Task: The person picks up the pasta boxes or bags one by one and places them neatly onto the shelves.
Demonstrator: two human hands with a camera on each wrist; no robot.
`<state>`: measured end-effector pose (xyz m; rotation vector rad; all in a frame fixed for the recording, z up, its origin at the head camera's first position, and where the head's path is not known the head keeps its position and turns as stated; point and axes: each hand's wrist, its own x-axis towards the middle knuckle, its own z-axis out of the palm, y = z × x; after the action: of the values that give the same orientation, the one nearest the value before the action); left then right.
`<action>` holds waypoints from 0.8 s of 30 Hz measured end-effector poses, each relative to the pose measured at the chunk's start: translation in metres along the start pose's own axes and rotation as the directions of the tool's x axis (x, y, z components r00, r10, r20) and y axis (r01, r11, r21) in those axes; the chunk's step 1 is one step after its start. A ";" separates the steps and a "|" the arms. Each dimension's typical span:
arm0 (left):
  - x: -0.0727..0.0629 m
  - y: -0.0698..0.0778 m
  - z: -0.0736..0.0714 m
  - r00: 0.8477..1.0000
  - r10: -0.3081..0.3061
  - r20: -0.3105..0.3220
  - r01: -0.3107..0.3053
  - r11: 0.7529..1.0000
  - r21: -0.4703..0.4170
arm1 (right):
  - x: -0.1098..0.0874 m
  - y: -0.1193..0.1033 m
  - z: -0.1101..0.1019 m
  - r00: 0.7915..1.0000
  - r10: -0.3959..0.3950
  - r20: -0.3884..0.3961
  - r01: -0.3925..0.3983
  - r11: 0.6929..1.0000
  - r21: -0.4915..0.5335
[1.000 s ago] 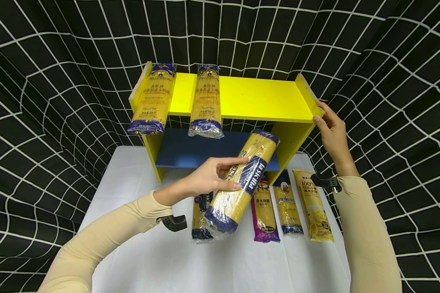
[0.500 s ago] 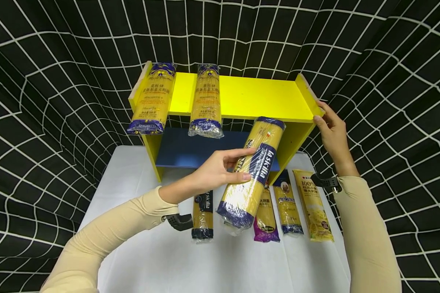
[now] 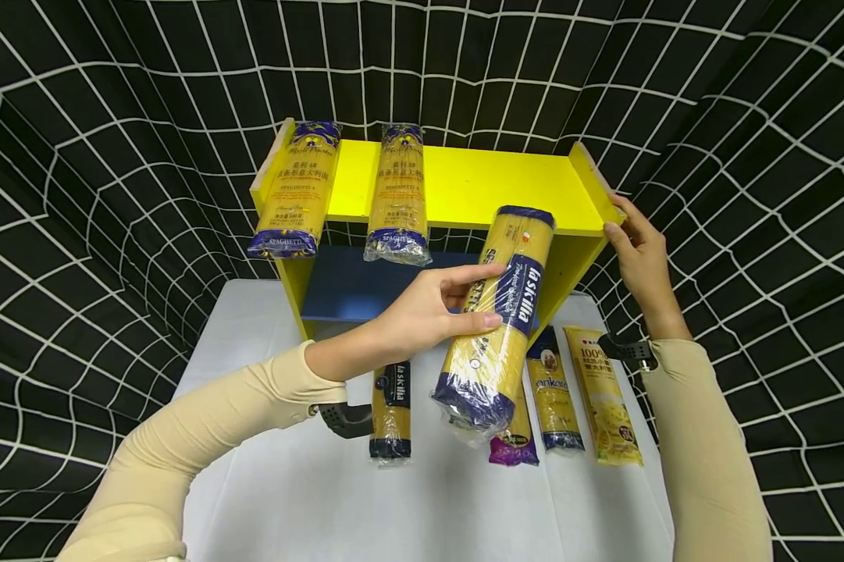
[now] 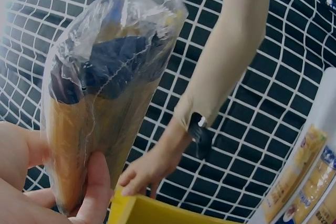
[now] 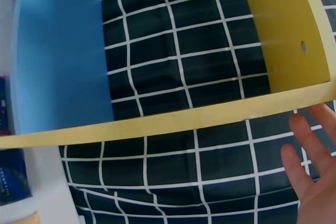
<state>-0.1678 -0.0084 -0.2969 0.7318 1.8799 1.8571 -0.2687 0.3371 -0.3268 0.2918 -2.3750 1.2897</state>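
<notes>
My left hand (image 3: 425, 311) grips a la sicilia spaghetti package (image 3: 483, 359), thumb on its front and fingers at its left side. Slanted, its top end overlaps the front edge of the yellow shelf (image 3: 495, 183). Seen from the left wrist, the clear wrapper end of that spaghetti package (image 4: 118, 66) points upward. With thumb and fingers, my right hand (image 3: 642, 254) holds the shelf's right front corner. Two other spaghetti packages, a left one (image 3: 295, 191) and a middle one (image 3: 397, 191), lie on the yellow top, their lower ends past its edge.
A blue lower board (image 3: 354, 285) spans the shelf unit. On the white table (image 3: 309, 499) lie a dark-labelled la sicilia package (image 3: 391, 414), a purple-ended pasta package (image 3: 514, 449), an ankara package (image 3: 553, 398) and a yellow pasta bag (image 3: 604, 398). Black gridded cloth (image 3: 492, 70) surrounds the table.
My left hand has moved the spaghetti package up and to the right, turning it more upright and uncovering the dark-labelled package. My right hand stays at the shelf corner.
</notes>
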 end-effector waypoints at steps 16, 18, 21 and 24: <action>0.015 0.043 0.000 0.998 0.021 -0.063 -0.023 0.999 -0.023 | 0.000 0.002 0.001 1.000 0.004 -0.010 -0.004 1.000 -0.004; 0.021 0.048 -0.002 0.996 0.023 -0.089 -0.023 1.000 -0.003 | 0.000 0.002 0.001 1.000 -0.003 -0.010 0.003 1.000 -0.003; 0.030 0.054 -0.005 0.992 0.022 -0.124 -0.021 1.000 0.008 | 0.001 0.002 0.002 1.000 -0.019 -0.015 0.019 1.000 0.006; 0.041 0.060 -0.010 0.987 0.025 -0.158 -0.022 1.000 0.019 | 0.002 0.002 0.002 0.999 -0.036 -0.020 0.036 0.999 0.015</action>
<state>-0.2005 0.0081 -0.2339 0.6310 1.9943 1.9671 -0.2717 0.3364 -0.3290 0.3232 -2.3337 1.2890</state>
